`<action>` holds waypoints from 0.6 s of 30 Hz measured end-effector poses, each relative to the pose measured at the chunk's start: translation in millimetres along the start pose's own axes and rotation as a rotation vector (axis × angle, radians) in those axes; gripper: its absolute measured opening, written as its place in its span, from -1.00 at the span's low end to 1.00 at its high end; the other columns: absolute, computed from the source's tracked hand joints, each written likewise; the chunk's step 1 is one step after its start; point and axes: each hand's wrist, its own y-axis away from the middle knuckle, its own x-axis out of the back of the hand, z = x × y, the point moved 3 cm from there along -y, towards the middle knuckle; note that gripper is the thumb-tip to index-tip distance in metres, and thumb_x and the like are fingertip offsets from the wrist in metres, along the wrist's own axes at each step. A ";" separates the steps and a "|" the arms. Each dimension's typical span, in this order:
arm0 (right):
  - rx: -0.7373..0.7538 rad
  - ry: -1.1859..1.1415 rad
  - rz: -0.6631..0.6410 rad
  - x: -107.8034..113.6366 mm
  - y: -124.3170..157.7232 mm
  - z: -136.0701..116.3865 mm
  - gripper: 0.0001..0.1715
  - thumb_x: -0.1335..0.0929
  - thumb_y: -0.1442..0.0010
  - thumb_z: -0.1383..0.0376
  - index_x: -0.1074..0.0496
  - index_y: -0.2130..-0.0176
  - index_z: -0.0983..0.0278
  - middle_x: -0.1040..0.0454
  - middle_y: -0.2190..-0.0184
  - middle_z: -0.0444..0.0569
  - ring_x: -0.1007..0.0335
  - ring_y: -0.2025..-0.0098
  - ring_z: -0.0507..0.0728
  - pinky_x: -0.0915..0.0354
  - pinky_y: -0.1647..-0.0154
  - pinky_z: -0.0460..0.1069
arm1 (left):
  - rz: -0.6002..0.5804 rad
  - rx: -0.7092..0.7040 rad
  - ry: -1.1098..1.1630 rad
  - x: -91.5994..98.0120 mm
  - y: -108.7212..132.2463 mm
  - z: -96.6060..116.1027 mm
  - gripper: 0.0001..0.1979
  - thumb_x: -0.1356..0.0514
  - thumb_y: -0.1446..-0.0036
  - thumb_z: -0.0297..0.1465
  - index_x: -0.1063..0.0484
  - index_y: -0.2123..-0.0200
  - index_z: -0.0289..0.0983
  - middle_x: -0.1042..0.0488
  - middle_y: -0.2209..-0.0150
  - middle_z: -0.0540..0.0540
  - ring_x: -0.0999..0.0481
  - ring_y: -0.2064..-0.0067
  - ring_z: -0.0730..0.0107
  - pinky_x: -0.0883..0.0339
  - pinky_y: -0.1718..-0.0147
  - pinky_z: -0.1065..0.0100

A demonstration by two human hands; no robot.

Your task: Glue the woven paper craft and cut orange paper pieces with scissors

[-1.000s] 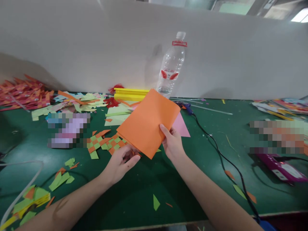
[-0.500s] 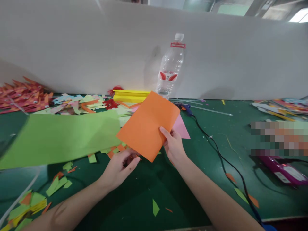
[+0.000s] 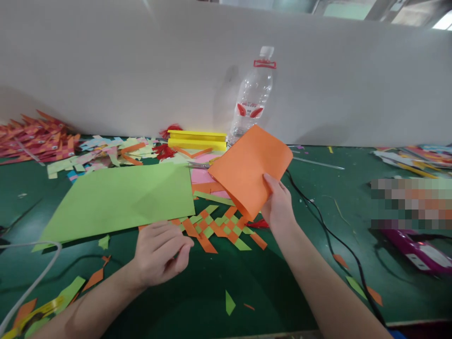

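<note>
My right hand (image 3: 280,202) is closed on a folded sheet of orange paper (image 3: 252,169), thumb on top and the other fingers behind it. The sheet is tilted up over the table. My left hand (image 3: 162,254) is curled into a loose fist just below the front edge of a large green sheet (image 3: 123,195); nothing shows in it. Between the hands lies a woven piece of orange and green paper strips (image 3: 219,228). Behind it are pink paper (image 3: 203,175) and scissors (image 3: 198,165), their handles partly hidden by the orange sheet.
A plastic bottle (image 3: 252,99) leans against the white partition (image 3: 141,70). Yellow folded strips (image 3: 197,140), paper scraps (image 3: 102,153) and red-orange woven pieces (image 3: 38,136) line the back. A black cable (image 3: 332,240) crosses the right side, near a magenta device (image 3: 416,252).
My right hand has carried the orange paper right and up, uncovering the woven strips and scissors. My left hand has moved left, its fingers now curled. The green sheet lies further right and flatter.
</note>
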 end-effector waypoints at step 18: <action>-0.035 -0.028 0.037 4.3 -8.0 -5.5 -0.62 -0.51 0.08 0.24 -0.47 0.22 0.28 -0.50 0.01 0.07 -0.44 -0.04 0.25 -0.45 -0.02 0.11 | -0.598 0.141 -0.489 76.8 63.4 -105.6 -0.57 -0.13 -0.23 -0.12 -0.37 -0.08 -0.21 -0.51 0.01 0.06 -0.58 0.12 0.40 -0.42 0.22 0.48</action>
